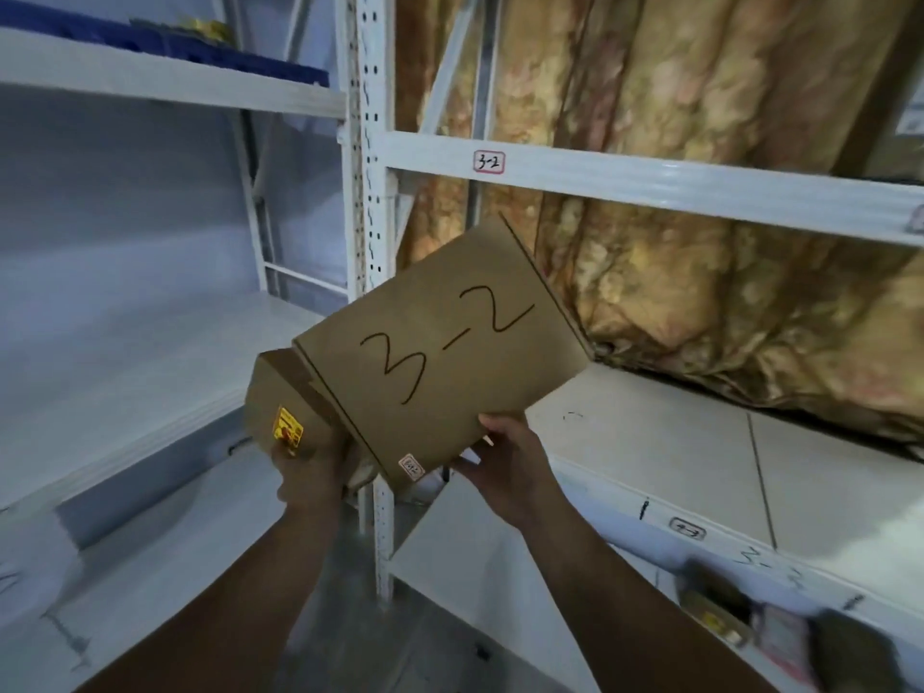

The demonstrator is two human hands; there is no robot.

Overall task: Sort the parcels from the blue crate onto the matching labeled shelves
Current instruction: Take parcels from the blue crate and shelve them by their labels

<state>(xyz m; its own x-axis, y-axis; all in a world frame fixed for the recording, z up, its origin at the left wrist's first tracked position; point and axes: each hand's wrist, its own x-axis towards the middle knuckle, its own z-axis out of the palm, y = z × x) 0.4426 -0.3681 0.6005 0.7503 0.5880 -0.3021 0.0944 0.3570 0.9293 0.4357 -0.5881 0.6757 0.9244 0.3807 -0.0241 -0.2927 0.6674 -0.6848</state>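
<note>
A brown cardboard parcel (440, 357) with "3-2" handwritten on its top is held tilted in front of the white shelving. My left hand (312, 470) grips its left end, next to a yellow sticker. My right hand (505, 465) grips the near right corner, thumb on top. Above and behind the parcel, a shelf beam (650, 185) carries a small tag reading "3-2" (488, 162). The white shelf board (700, 452) under that beam lies just right of the parcel. The blue crate (165, 42) sits on the upper left shelf.
A perforated white upright post (370, 192) stands between the left and right shelf bays. A patterned gold curtain (700, 242) hangs behind the right bay. Lower right, another shelf holds blurred parcels (780, 637). The left bay's shelf (125, 382) is white.
</note>
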